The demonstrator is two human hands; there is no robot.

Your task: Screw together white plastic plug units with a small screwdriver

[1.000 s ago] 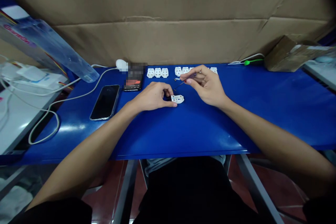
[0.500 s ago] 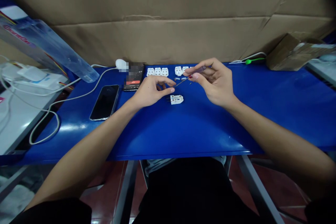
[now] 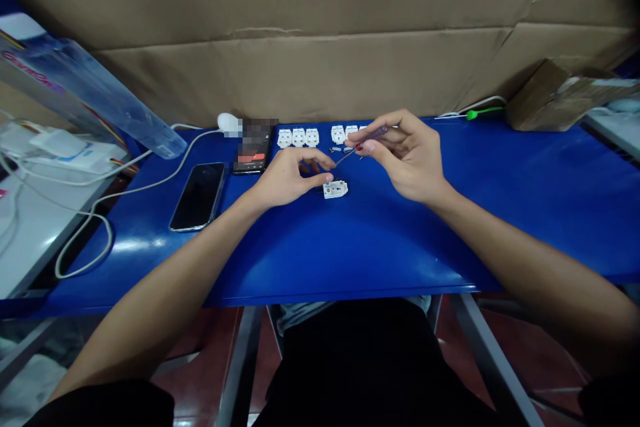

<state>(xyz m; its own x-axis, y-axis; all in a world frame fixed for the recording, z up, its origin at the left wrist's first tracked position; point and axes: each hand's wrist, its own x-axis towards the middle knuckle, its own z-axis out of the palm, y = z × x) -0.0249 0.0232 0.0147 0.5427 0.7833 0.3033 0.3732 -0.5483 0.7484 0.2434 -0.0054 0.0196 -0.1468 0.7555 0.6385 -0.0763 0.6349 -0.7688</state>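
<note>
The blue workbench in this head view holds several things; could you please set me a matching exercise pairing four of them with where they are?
Things:
1. black smartphone
2. slim red-collared screwdriver
3. small white plastic connector block
4. brown cardboard parcel

Places:
A. far right end of the blue workbench
B. pinched in the right hand
C. on the bench just beside the left hand
D. further left, lying screen up

Pairs: 1-D, 2-B, 3-C, 4-A

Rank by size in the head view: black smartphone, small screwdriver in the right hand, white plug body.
Largest to smallest: black smartphone, then small screwdriver and white plug body. That last pair is unsure: the screwdriver looks longer but far thinner, and the fingers hide part of it.
</note>
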